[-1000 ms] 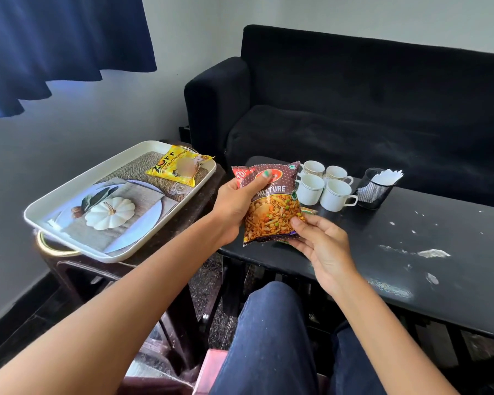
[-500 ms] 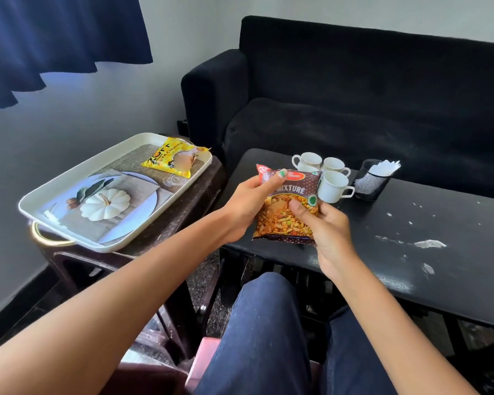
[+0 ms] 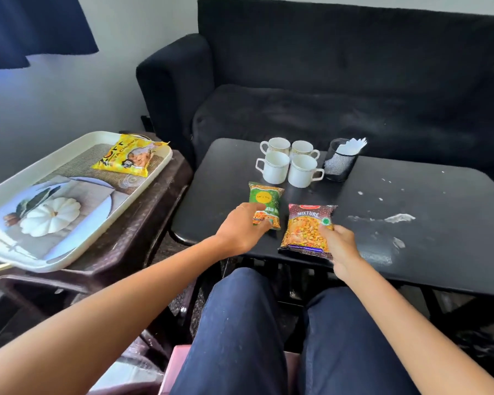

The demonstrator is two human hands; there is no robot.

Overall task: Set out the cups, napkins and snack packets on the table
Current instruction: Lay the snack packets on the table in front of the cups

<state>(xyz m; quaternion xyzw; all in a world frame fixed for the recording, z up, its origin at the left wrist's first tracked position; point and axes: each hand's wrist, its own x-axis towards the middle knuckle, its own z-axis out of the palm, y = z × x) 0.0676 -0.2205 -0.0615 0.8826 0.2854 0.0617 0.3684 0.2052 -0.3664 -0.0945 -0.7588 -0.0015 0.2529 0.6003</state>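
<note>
A brown "Mixture" snack packet [image 3: 307, 228] lies flat near the front edge of the black table [image 3: 411, 238]; my right hand [image 3: 340, 246] grips its lower right corner. A green snack packet [image 3: 264, 199] lies just left of it, and my left hand [image 3: 244, 228] holds its lower end. Behind them stand several white cups [image 3: 290, 165] in a cluster. A black mesh holder with white napkins [image 3: 342, 158] stands to their right. A yellow snack packet [image 3: 130, 159] lies on the white tray [image 3: 69, 246] at the left.
The tray sits on a dark brown side table [image 3: 143, 223] and has a pumpkin picture on its floor. A black sofa [image 3: 340, 95] stands behind the black table. White scuffs mark the table's right half. My knees are under the front edge.
The Mixture packet, held up in both hands before, now lies flat on the table. My left hand has let go of it and moved onto the green packet.
</note>
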